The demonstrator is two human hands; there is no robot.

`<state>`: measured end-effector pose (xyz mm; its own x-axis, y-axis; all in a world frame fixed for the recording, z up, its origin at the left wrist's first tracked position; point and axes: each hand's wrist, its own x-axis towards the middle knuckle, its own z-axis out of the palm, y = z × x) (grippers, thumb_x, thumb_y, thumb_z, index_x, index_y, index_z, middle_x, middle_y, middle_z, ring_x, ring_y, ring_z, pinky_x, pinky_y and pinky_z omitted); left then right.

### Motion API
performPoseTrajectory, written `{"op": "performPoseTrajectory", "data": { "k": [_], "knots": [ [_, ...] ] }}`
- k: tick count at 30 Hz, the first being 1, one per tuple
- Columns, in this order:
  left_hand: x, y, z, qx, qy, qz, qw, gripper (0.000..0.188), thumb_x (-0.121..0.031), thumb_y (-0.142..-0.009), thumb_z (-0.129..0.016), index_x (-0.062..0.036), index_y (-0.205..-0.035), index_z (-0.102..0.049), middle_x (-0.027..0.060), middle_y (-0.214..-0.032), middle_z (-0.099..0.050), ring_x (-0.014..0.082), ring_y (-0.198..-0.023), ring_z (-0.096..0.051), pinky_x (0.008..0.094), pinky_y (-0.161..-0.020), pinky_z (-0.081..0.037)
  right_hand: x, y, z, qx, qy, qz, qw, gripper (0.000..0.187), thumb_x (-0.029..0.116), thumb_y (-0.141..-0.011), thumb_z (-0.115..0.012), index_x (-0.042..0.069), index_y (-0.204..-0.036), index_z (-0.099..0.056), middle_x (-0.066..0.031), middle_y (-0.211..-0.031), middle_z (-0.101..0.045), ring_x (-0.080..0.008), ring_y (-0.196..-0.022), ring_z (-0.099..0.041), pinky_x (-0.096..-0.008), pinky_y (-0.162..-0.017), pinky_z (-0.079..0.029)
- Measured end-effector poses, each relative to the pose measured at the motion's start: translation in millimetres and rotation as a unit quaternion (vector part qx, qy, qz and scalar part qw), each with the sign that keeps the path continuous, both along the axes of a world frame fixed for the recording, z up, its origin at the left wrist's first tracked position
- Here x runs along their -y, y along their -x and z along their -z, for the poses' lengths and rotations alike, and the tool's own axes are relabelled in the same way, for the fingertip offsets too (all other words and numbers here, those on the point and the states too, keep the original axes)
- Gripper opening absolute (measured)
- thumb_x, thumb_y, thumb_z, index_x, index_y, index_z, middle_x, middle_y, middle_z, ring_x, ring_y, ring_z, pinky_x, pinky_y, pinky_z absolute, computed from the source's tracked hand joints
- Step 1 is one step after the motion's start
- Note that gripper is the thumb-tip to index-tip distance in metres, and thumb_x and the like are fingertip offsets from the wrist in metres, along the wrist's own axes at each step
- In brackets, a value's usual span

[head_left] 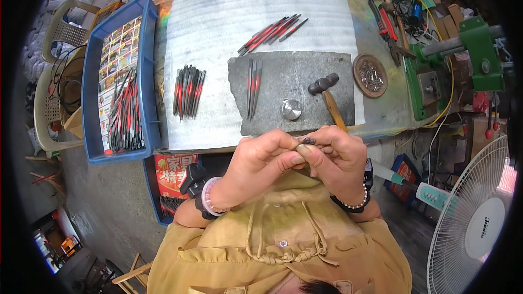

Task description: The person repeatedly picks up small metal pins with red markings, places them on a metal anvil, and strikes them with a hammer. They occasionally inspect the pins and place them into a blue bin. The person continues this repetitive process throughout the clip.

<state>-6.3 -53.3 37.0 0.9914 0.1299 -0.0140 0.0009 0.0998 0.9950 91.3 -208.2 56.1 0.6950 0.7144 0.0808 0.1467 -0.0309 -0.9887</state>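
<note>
the left hand (pixel 267 153) and right hand (pixel 342 152) pinch a small dark piece (pixel 309 141) together near the bench (pixel 391 110); a hammer (pixel 330 103) and metal disc (pixel 291 109) sit on a stone slab (pixel 294 71).

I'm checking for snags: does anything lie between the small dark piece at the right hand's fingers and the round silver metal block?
Nothing visible does. Between the small dark piece and the metal block, only bare grey stone slab shows; the wooden-handled hammer lies to the right.
</note>
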Motion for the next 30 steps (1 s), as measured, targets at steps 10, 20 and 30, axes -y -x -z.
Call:
{"op": "performPoseTrajectory", "data": {
  "k": [10, 20, 30],
  "knots": [
    [-4.5, -1.5, -3.4, -0.102, 0.177, 0.042, 0.978, 0.01, -0.007, -0.096, -0.059, 0.0021, -0.095, -0.055, 0.0074, -0.084, -0.069, 0.0105, -0.078, -0.064, 0.025, -0.071, -0.053, -8.0, -3.5, -0.8, -0.268, 0.026, 0.016, 0.963, 0.014, 0.004, -0.09, -0.064, 0.002, -0.079, -0.056, -0.0062, -0.072, -0.066, -0.0099, -0.056, -0.064, -0.0211, -0.048, -0.048],
    [-21.7, -19.4, 4.7, -0.209, 0.339, 0.065, 0.915, 0.019, -0.014, -0.098, -0.056, 0.0039, -0.106, -0.053, 0.0201, -0.099, -0.069, 0.0251, -0.087, -0.072, 0.0285, -0.072, -0.061, -24.4, -29.6, 34.5, -0.378, -0.039, -0.001, 0.925, 0.019, 0.01, -0.092, -0.064, 0.007, -0.076, -0.055, 0.0028, -0.056, -0.05, -0.0023, -0.042, -0.037, -0.019, -0.039, -0.027],
    [-28.0, -24.1, 15.2, -0.215, 0.434, 0.081, 0.871, 0.019, -0.015, -0.098, -0.056, 0.0033, -0.104, -0.055, 0.0217, -0.101, -0.068, 0.0271, -0.088, -0.072, 0.031, -0.075, -0.062, -29.0, -32.1, 41.3, -0.415, -0.056, 0.008, 0.908, 0.018, 0.01, -0.092, -0.064, 0.006, -0.077, -0.055, 0.0023, -0.059, -0.049, -0.002, -0.042, -0.036, -0.0185, -0.038, -0.026]
  ]
}}
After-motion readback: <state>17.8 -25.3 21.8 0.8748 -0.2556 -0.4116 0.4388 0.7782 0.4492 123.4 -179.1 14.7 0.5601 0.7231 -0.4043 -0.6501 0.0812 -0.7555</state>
